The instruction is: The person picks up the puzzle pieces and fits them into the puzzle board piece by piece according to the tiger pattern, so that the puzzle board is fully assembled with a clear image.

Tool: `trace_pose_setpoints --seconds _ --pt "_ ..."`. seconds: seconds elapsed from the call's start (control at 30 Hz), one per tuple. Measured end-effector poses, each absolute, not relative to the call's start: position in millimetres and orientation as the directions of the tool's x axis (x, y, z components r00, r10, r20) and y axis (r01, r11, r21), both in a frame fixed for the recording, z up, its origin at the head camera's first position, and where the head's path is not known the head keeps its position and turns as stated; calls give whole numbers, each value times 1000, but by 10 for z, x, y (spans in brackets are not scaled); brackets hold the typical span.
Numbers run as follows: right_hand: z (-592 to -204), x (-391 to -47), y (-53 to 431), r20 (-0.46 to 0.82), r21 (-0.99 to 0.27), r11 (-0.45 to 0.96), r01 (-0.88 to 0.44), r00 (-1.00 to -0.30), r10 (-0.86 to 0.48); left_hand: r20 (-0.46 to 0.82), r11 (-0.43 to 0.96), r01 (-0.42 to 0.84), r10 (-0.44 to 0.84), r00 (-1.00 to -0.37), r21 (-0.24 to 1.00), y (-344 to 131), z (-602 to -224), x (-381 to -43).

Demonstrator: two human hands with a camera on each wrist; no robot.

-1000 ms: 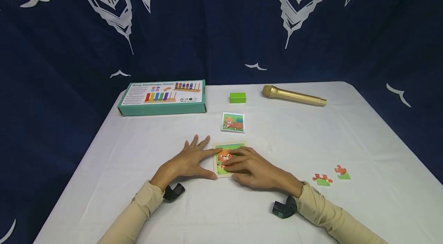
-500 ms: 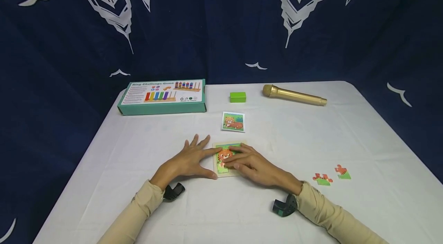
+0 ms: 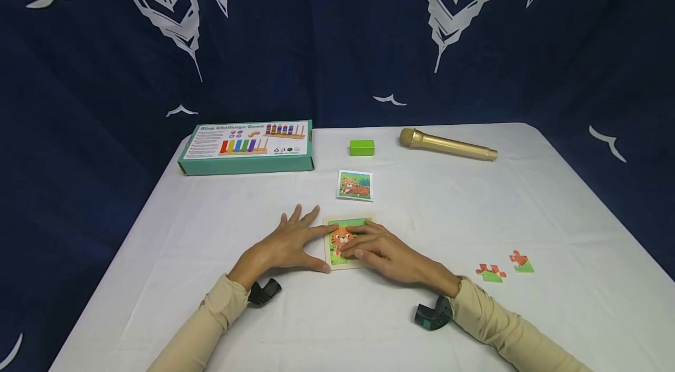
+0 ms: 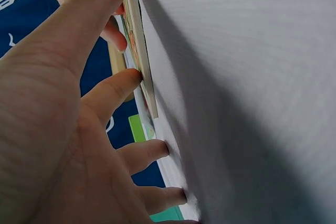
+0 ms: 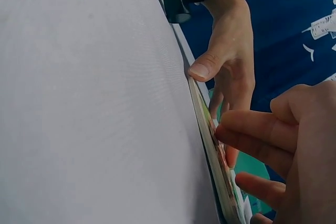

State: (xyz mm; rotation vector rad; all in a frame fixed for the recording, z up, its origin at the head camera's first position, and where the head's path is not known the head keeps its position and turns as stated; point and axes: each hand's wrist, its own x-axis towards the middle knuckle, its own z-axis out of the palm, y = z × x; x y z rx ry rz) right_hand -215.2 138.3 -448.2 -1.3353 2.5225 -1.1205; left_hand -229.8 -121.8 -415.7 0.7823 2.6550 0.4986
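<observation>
A tiger jigsaw puzzle in a pale wooden tray (image 3: 326, 243) lies flat on the white table, partly hidden under the hands. My left hand (image 3: 285, 245) is spread at its left side, thumb at the near corner and index finger over the picture. In the left wrist view, that hand's fingers reach the tray's edge (image 4: 140, 35). My right hand (image 3: 387, 255) covers the right part of the puzzle, its extended fingertips touching the picture. The right wrist view shows those fingers (image 5: 257, 129) on top of the thin tray. Two loose jigsaw pieces (image 3: 491, 273) lie to the right.
Just beyond the puzzle is a small tiger picture card (image 3: 355, 186), with a green block (image 3: 361, 148) farther back. A green Ring Challenge Game box (image 3: 248, 146) stands at the back left. A gold microphone (image 3: 448, 146) lies at the back right, before a dark blue curtain (image 3: 364, 50).
My right thumb has moved up from the tray's near edge towards the other fingers, uncovering more of that edge. My left hand keeps its place, and the loose pieces lie where they were.
</observation>
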Motion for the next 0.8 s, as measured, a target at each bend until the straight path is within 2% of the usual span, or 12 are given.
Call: trace_pose_setpoints --seconds 0.5,0.8 --pt "-4471 -2152 1363 247 -663 343 -665 -627 -739 -202 777 461 579 -790 428 -1226 -4169 -2297" --pt "-4458 -2196 1362 384 -632 334 -699 -657 -648 -169 753 439 576 -800 490 -1243 -4175 -2312"
